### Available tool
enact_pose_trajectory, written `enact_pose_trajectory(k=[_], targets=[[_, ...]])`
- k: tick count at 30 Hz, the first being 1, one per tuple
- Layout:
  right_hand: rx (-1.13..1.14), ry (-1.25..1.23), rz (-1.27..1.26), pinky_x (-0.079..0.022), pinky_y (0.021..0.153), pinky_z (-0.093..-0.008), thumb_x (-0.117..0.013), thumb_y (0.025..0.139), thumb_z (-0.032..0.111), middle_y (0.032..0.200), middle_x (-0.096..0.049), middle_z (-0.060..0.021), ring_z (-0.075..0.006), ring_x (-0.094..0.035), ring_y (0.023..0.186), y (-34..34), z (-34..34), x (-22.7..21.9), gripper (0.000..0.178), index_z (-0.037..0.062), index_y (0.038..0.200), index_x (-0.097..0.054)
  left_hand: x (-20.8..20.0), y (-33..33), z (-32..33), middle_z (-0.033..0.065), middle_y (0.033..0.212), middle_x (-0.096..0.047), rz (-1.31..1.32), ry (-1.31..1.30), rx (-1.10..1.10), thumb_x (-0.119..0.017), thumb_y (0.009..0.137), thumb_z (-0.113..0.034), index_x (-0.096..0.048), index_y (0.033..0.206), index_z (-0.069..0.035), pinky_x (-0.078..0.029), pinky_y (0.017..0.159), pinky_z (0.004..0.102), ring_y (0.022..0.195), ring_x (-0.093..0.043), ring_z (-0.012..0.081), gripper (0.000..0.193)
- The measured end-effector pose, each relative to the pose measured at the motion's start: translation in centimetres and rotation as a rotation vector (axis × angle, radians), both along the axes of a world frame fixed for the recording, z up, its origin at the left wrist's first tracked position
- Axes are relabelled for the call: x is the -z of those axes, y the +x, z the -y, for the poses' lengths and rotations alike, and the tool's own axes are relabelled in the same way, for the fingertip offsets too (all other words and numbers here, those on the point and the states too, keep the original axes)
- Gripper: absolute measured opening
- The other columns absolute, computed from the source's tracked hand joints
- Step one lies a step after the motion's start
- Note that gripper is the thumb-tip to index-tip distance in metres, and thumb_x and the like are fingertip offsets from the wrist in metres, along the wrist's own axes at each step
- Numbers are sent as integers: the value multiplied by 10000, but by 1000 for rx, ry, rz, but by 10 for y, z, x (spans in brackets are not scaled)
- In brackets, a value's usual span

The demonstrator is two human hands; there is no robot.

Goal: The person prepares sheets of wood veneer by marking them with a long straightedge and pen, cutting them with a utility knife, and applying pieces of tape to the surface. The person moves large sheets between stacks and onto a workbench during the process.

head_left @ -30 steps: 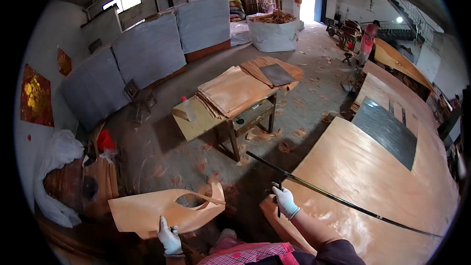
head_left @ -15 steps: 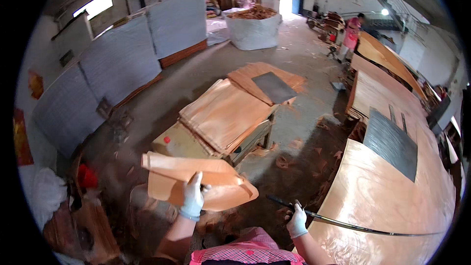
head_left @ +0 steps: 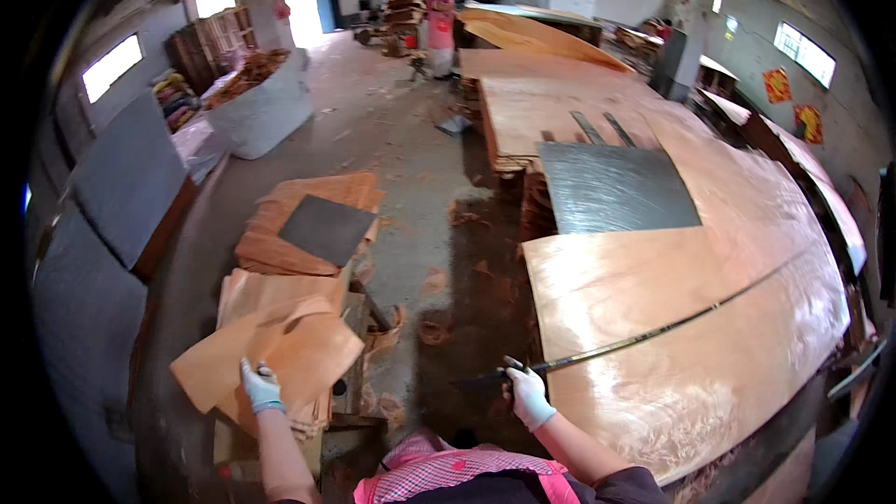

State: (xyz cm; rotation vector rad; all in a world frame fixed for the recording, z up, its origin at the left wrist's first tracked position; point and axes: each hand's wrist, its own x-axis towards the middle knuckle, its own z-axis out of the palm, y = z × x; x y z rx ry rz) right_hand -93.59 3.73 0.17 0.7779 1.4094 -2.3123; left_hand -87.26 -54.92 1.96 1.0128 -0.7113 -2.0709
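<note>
In my gloved left hand (head_left: 262,388) is a curled, light-brown wood veneer sheet (head_left: 313,345), its near edge gripped between thumb and fingers. The sheet hangs over a stack of veneer (head_left: 266,287) on a low stand. My gloved right hand (head_left: 525,394) is closed around the near end of a long, thin black rod (head_left: 644,331). That rod reaches out to the right across a broad veneer sheet (head_left: 625,285) topping a large pile. A shiny dark grey sheet (head_left: 618,189) lies flat beyond it.
A dark square sheet (head_left: 327,227) rests on another veneer pile at left. Scraps litter the floor (head_left: 432,280) between the piles. A big white sack (head_left: 261,117) of scraps stands at back left. A person in pink (head_left: 441,19) stands at the back.
My view has swung to the right. The veneer sheet in my left hand now overlaps the low stack. My right hand keeps its hold on the rod, which now slants farther away over the large sheet.
</note>
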Motion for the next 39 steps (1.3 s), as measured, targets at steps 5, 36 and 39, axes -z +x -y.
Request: enact_pose_trajectory(k=[5, 36, 39], targets=[[158, 65, 40, -400, 426, -225, -531, 938, 113, 860, -675, -33, -90, -491, 493, -49, -13, -1, 358, 160, 1288, -592, 11, -106, -45, 38, 725, -613, -159, 139, -91, -600, 922, -437, -575, 997, -54, -526, 554, 251, 584, -565, 150, 391], [1421, 273, -88, -414, 431, -257, -645, 903, 298, 714, -494, -7, -118, -511, 561, 32, -202, -83, 226, 117, 986, -539, -2, -159, -487, -21, 623, -516, 188, -572, 2448, -519, 980, -347, -631, 924, -103, -360, 409, 289, 472, -437, 96, 274], [1768, 14, -114, -365, 387, -251, -607, 930, 295, 702, -469, -7, -132, -465, 511, 179, -196, -13, 184, 153, 943, -490, 14, -124, -515, -40, 642, -499, 213, -255, 2543, -501, 990, -353, -627, 966, -118, -330, 394, 257, 459, -390, 62, 267]])
